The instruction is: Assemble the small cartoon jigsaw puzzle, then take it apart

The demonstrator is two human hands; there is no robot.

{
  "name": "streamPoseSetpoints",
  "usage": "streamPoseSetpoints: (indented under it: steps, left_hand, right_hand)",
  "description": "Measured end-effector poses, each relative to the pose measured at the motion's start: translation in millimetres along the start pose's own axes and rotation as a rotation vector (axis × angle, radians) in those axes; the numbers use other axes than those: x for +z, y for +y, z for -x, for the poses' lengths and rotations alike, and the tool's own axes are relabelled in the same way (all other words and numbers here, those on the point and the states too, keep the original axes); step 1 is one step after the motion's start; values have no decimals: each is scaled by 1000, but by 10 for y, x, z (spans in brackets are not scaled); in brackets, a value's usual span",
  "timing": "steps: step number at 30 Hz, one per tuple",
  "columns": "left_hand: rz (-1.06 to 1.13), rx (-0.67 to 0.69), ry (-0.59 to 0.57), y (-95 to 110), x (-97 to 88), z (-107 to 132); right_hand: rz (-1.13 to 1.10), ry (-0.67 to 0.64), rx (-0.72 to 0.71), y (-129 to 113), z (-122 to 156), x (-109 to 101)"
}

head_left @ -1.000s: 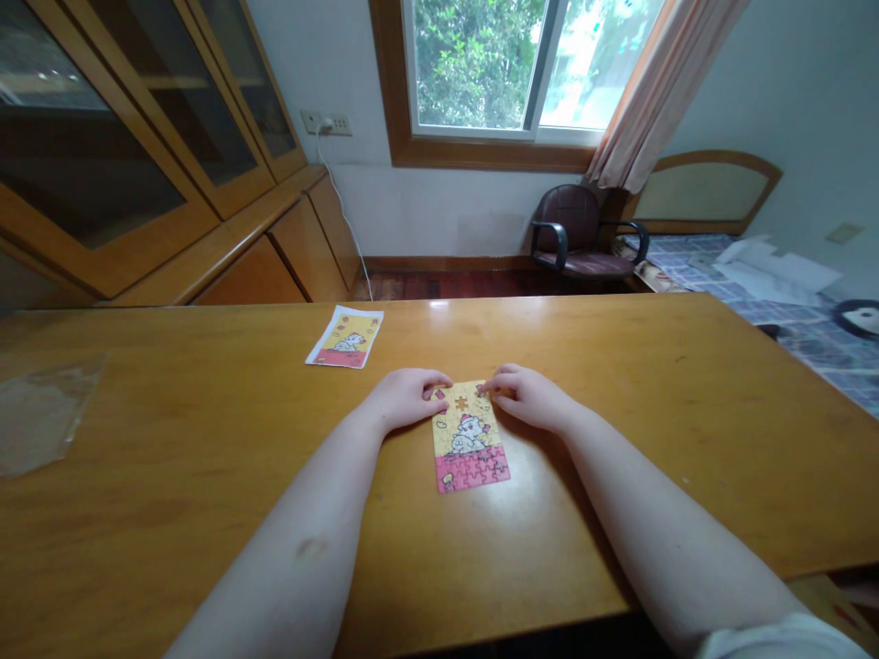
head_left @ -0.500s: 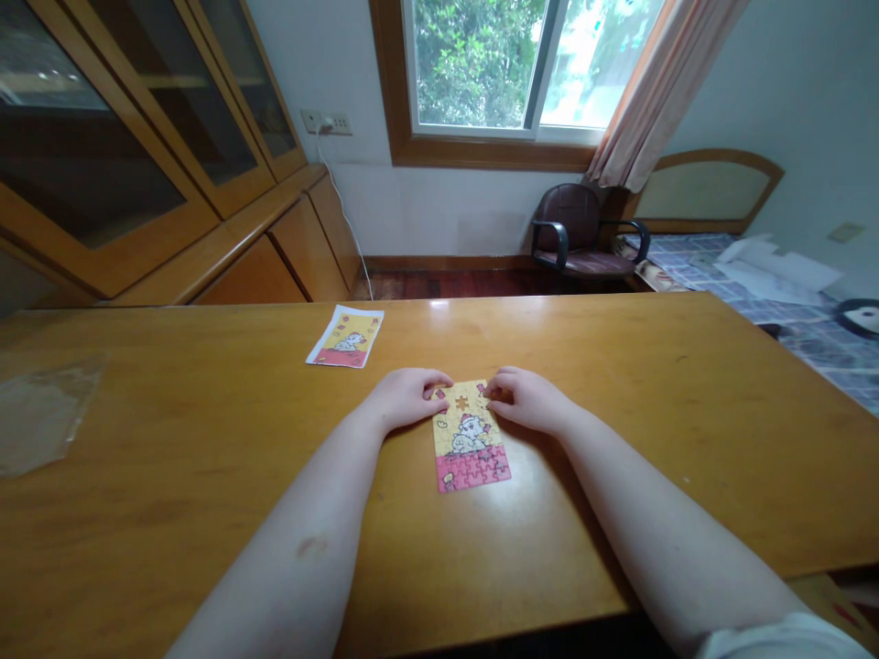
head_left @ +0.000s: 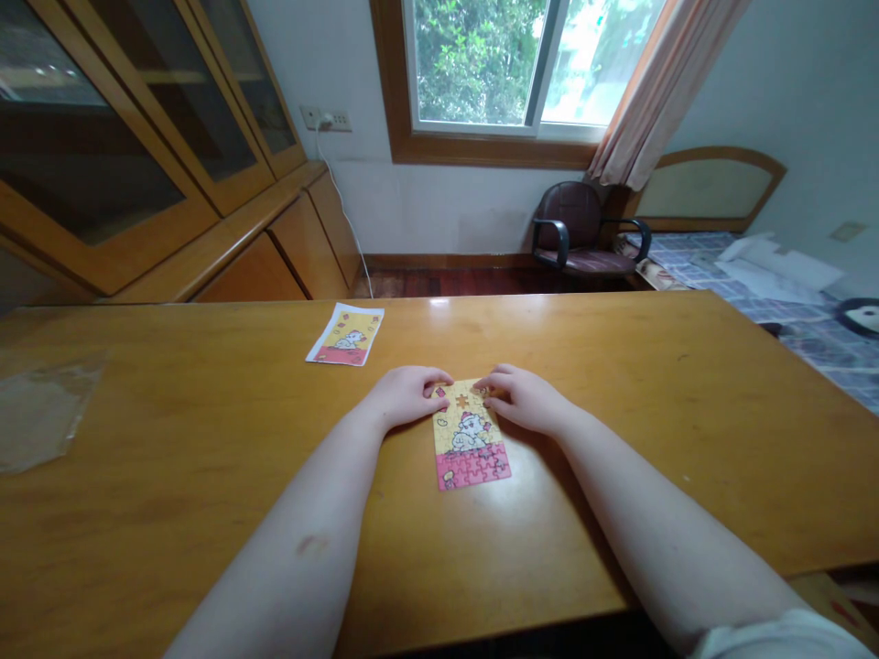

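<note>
A jigsaw puzzle [head_left: 471, 439] lies flat on the wooden table, yellow above and pink below, with a white cartoon animal in a red hat. Near its top, bare wood shows through a piece-shaped gap [head_left: 462, 401]. My left hand [head_left: 406, 397] is curled around the upper left corner, thumb on the side and fingertips at the top edge. On the other side, my right hand [head_left: 526, 397] bends its fingers over the upper right corner, thumb at the right side. Its fingers partly cover that corner; whether a loose piece is under them is hidden.
A picture card [head_left: 347, 336] with the same design lies farther back on the left. At the far left is a clear plastic bag [head_left: 45, 412]. Beyond the table [head_left: 652, 384] stand a glass-door cabinet [head_left: 206, 206], an armchair [head_left: 580, 229] and a bed [head_left: 728, 252].
My right hand has shifted slightly left, its fingertips now farther over the puzzle's upper right corner. My left hand and the puzzle stay in place.
</note>
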State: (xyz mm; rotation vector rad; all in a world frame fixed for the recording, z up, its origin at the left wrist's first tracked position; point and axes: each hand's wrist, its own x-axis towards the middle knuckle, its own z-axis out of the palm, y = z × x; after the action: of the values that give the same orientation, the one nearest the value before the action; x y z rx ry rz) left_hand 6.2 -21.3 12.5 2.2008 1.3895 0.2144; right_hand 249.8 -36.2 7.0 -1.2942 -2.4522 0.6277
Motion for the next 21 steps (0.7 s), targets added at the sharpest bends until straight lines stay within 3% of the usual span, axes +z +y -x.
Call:
streamPoseSetpoints:
  steps: [21]
  left_hand:
    - [-7,5,2,-11,7,-8]
  right_hand:
    - [-2,10,22,5,-7,4]
